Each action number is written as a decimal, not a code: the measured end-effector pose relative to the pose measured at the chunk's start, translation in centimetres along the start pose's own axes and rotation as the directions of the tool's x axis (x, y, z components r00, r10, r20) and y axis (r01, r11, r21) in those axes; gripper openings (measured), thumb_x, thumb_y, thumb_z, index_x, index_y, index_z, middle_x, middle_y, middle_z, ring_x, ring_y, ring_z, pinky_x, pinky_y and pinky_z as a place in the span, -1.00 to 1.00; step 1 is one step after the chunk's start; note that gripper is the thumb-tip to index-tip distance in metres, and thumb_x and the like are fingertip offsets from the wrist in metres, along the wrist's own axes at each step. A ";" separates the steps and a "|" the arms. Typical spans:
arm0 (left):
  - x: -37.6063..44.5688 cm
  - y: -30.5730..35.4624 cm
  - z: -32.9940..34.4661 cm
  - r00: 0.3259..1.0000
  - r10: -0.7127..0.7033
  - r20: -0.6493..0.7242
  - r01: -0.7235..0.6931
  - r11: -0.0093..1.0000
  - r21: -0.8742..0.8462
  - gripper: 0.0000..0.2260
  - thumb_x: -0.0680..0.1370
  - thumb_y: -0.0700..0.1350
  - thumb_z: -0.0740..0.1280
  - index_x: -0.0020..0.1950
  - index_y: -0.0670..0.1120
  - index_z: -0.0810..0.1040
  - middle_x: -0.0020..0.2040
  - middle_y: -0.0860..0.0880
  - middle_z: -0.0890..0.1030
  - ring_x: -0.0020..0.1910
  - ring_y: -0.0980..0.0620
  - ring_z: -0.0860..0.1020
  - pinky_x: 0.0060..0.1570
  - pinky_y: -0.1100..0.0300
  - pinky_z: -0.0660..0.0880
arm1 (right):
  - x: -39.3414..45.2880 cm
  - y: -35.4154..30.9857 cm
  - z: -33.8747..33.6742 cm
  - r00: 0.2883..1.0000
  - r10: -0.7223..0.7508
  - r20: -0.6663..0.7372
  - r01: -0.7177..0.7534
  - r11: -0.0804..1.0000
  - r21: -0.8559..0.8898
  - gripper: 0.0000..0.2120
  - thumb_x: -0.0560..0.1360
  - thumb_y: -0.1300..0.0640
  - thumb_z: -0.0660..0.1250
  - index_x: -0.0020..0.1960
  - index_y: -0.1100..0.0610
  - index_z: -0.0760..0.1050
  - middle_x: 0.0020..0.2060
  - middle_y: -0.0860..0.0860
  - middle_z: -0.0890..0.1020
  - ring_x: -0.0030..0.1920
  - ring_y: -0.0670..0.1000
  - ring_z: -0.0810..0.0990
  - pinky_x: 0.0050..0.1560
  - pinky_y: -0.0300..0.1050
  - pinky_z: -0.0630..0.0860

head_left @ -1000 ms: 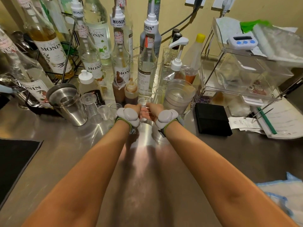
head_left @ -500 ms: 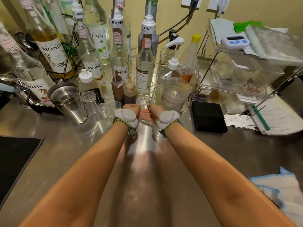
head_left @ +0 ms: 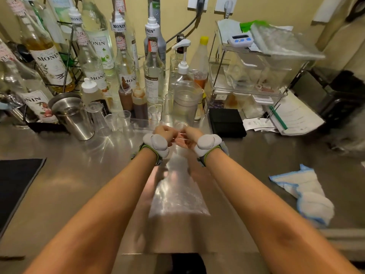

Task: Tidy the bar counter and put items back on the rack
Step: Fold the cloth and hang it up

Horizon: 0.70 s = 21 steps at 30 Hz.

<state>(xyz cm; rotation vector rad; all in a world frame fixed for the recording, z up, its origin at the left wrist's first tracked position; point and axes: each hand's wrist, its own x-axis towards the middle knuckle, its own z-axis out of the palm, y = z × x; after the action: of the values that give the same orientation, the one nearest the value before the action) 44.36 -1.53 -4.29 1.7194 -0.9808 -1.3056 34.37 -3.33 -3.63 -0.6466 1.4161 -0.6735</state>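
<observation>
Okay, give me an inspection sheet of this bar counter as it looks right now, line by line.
Surface: steel counter, shiny, black mat at left edge.
Job's things: clear plastic bag hangs from both hands; syrup bottles crowd the back; steel shaker.
Clutter: small plastic cups, cloth, papers, black box.
Grippers: left hand and right hand pinch the bag's top.
Cables: two plugs in wall sockets.
Surroundings: clear shelf rack with a timer on top.
</observation>
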 end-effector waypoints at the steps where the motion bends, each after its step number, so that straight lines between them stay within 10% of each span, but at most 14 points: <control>1: -0.7 -0.1 0.8 1.000 0.002 0.014 -0.002 1.000 0.005 -0.83 0.51 -0.24 0.31 -0.29 -0.10 0.48 -0.25 -0.14 0.57 -0.23 -0.07 0.54 -0.60 0.44 0.40 | -0.4 0.3 -1.0 1.000 0.005 -0.009 -0.005 1.000 -0.001 -0.81 0.55 0.31 0.15 -0.24 0.23 0.39 -0.33 0.10 0.49 -0.38 0.03 0.50 -0.60 -0.29 0.51; 6: -3.2 0.3 5.0 0.994 0.007 0.106 -0.012 0.999 0.047 -0.77 0.48 -0.29 0.30 -0.35 -0.06 0.46 -0.30 -0.12 0.54 -0.26 -0.04 0.51 -0.39 0.27 0.39 | -2.7 1.3 -5.8 0.999 -0.035 -0.025 0.033 0.998 -0.058 -0.75 0.55 0.31 0.16 -0.29 0.21 0.42 -0.36 0.09 0.47 -0.38 0.01 0.47 -0.26 -0.17 0.49; 11: -5.4 1.4 10.9 0.978 -0.010 0.208 -0.008 0.996 0.084 -0.76 0.46 -0.36 0.26 -0.35 -0.10 0.45 -0.35 -0.11 0.48 -0.40 0.02 0.41 -0.43 0.30 0.35 | -3.8 1.7 -13.2 0.992 -0.030 -0.123 0.025 0.999 -0.046 -0.80 0.55 0.27 0.12 -0.21 0.22 0.44 -0.39 0.08 0.46 -0.63 -0.04 0.45 -0.65 -0.35 0.36; 17: -7.7 1.3 18.9 0.959 -0.078 0.271 0.048 0.992 0.115 -0.73 0.53 -0.34 0.22 -0.36 -0.12 0.41 -0.37 -0.08 0.44 -0.42 0.05 0.40 -0.64 0.45 0.34 | -3.7 2.9 -23.0 0.930 -0.046 -0.364 -0.022 0.983 -0.181 -0.79 0.53 0.22 0.21 -0.28 0.20 0.46 -0.21 0.11 0.54 -0.31 0.05 0.43 -0.31 -0.15 0.35; 21: -9.4 -0.3 25.9 0.934 -0.128 0.334 0.069 0.980 0.184 -0.80 0.54 -0.29 0.23 -0.26 -0.11 0.47 -0.30 -0.09 0.47 -0.38 0.01 0.42 -0.48 0.32 0.39 | -4.3 5.3 -30.7 0.857 -0.108 -0.504 -0.090 0.932 -0.351 -0.65 0.56 0.16 0.15 0.25 0.31 0.49 0.26 0.19 0.53 0.17 0.12 0.51 0.15 -0.06 0.41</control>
<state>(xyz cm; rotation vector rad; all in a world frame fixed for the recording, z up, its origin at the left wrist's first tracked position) 17.40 4.06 -5.94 1.7174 -1.2474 -1.6707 3.77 3.22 -6.42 -0.7974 2.0767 -0.6204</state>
